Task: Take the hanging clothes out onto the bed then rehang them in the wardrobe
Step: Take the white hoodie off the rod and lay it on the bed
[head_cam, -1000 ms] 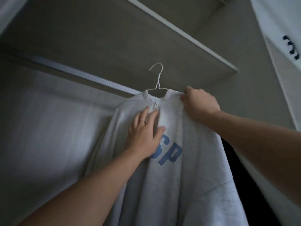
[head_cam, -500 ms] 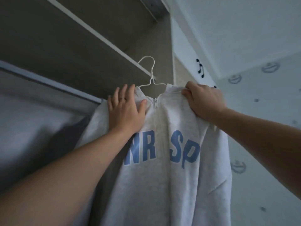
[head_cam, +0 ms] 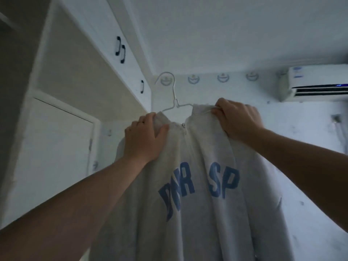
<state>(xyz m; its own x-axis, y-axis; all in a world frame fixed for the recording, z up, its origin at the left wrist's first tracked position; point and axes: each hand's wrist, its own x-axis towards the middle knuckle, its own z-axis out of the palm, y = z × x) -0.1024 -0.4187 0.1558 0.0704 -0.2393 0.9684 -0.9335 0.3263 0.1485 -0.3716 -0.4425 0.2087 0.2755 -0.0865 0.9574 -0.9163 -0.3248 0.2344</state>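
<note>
- The left hand has its fingers curled over the left shoulder of a grey sweatshirt, bunching the cloth just beside the collar.
- The right hand grips the right side of the collar in a closed fist. A pale strand under the fingers seems to be the arm of the hanger, though I cannot be sure.
- The sweatshirt is held up high in the air in front of the person, on its hanger. The hook points up and catches on nothing.
- The bed is not in view, so the step in hand looks like carrying the sweatshirt over to it.
- To do it well, hold both shoulders level so the cloth does not slide off the wire.
- Lower it flat onto the bed, front up and hook clear of the fabric, so it is easy to pick up again.
- Watch the hook near the cupboard doors on the left, where it could snag.
- Count: one sweatshirt, one hanger, two hands, three dark handles on the cupboard doors, and one air conditioner on the wall.
</note>
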